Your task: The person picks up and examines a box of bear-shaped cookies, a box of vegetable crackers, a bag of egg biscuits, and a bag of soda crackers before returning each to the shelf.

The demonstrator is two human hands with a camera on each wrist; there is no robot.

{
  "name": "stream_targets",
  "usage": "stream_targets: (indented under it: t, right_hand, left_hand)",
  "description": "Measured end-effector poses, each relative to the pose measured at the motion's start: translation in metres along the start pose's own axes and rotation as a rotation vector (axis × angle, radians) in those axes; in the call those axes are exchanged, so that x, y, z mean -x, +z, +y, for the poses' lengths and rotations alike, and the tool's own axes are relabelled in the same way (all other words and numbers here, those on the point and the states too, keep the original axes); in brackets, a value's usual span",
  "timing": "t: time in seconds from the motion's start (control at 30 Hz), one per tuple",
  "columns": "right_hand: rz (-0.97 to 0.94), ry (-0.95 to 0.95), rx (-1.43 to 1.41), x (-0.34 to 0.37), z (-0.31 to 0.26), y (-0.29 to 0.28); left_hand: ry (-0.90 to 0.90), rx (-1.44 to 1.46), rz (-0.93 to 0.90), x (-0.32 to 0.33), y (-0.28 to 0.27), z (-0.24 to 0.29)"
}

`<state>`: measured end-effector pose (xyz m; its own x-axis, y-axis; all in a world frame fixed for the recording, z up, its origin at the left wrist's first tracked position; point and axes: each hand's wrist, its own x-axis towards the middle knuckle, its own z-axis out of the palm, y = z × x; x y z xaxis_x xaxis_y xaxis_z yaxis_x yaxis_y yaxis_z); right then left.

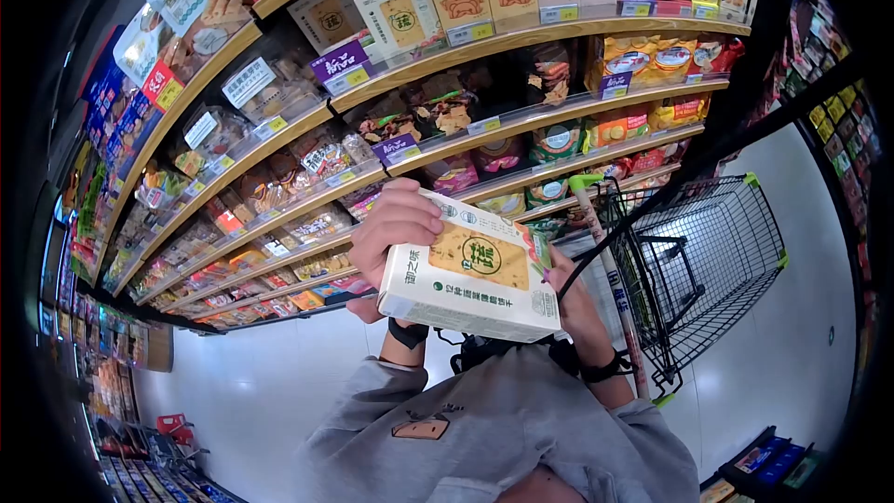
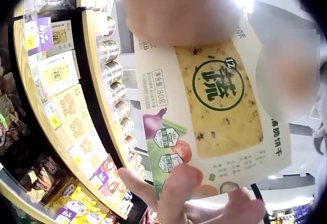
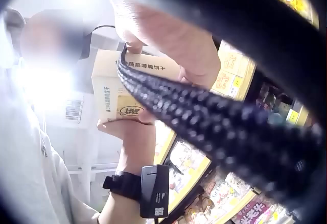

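I'm watching the left hand (image 1: 396, 228) gripping the cracker box (image 1: 466, 270) at its left end, with fingers lying over the front, while the right hand (image 1: 575, 312) is gripping the opposite side, so I'm reading each grip as closed around it. The carton is hanging at a tilt in front of the grey sweatshirt (image 1: 521, 419), its printed face showing. A similar box (image 1: 399, 19) is standing on the shelf (image 1: 521, 37) ahead, and a shopping cart (image 1: 736, 251) is standing to the right.
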<state>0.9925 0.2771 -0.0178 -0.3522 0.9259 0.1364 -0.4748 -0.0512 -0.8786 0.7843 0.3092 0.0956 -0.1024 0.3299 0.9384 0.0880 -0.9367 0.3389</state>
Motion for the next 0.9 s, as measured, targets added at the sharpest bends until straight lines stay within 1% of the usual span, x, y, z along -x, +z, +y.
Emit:
stream_targets:
  t: [0.03,0.07,0.1,0.13,0.17,0.2,0.23,0.27,0.3,0.37,0.4,0.43,0.47,0.5,0.53,0.57,0.6,0.63,0.67,0.73,0.8,0.83,0.9]
  right_hand:
    - [-0.073,0.040,-0.149,-0.001,-0.006,0.005]
    - [-0.053,0.074,-0.250,0.000,-0.010,0.005]
    - [-0.048,0.075,-0.255,0.000,-0.010,0.005]
    - [0.007,0.066,-0.296,0.000,-0.011,0.004]
    - [0.059,0.054,-0.333,-0.002,-0.012,0.003]
    - [0.116,-0.012,-0.354,-0.004,-0.013,0.005]
    - [0.104,-0.014,-0.355,-0.005,-0.012,0.004]
    - [0.144,-0.055,-0.339,-0.005,-0.011,0.001]
    - [0.182,-0.095,-0.325,-0.006,-0.010,-0.002]
    - [0.183,-0.064,-0.332,-0.008,-0.011,-0.001]
    - [0.189,-0.099,-0.323,-0.009,-0.011,0.003]
    - [0.195,-0.135,-0.313,-0.011,-0.011,0.005]
    - [0.183,-0.131,-0.309,-0.011,-0.014,0.007]
    - [0.183,-0.202,-0.216,-0.011,-0.017,0.010]
    - [0.183,-0.273,-0.123,-0.011,-0.020,0.012]
    - [0.185,-0.345,-0.032,-0.011,-0.022,0.014]
    - [0.219,-0.370,0.005,-0.013,-0.018,0.012]
    - [0.215,-0.368,0.005,-0.013,-0.018,0.013]
    - [0.210,-0.368,0.024,-0.013,-0.020,0.015]
    - [0.205,-0.365,0.044,-0.013,-0.022,0.016]
    - [0.182,-0.125,0.010,-0.011,-0.023,0.016]
    - [0.186,-0.121,0.013,-0.011,-0.021,0.014]
    - [0.205,-0.138,0.049,-0.012,-0.016,0.011]
  left_hand:
    - [-0.004,0.004,-0.005,0.001,0.002,-0.002]
    - [-0.007,-0.057,-0.001,0.002,0.005,-0.004]
    - [-0.009,-0.117,0.004,0.003,0.006,-0.006]
    - [-0.123,-0.176,-0.052,0.009,0.003,-0.008]
    - [-0.276,0.029,-0.019,0.017,0.006,-0.009]
    - [-0.361,0.058,-0.017,0.021,0.011,-0.010]
    - [-0.442,0.083,-0.014,0.022,0.015,-0.010]
    - [-0.618,0.118,-0.045,0.022,0.015,-0.001]
    - [-0.668,0.104,-0.073,0.024,0.012,-0.003]
    - [-0.623,-0.008,-0.269,0.031,-0.004,-0.011]
    - [-0.594,0.046,-0.255,0.032,-0.003,-0.012]
    - [-0.588,0.039,-0.245,0.031,-0.002,-0.012]
    - [-0.661,0.105,-0.191,0.029,0.000,-0.010]
    - [-0.733,0.171,-0.135,0.026,0.001,-0.007]
    - [-0.744,0.217,-0.084,0.024,-0.002,-0.003]
    - [-0.740,0.213,-0.077,0.023,-0.004,-0.003]
    - [-0.753,0.134,-0.130,0.023,-0.006,-0.004]
    - [-0.767,0.056,-0.184,0.023,-0.007,-0.005]
    - [-0.763,0.110,-0.124,0.023,-0.006,-0.006]
    - [-0.768,0.073,-0.100,0.019,-0.005,-0.006]
    - [-0.786,0.045,-0.036,0.017,-0.003,-0.008]
    - [-0.757,-0.026,-0.027,0.012,0.000,-0.008]
    - [-0.832,0.009,-0.013,0.012,0.000,-0.011]
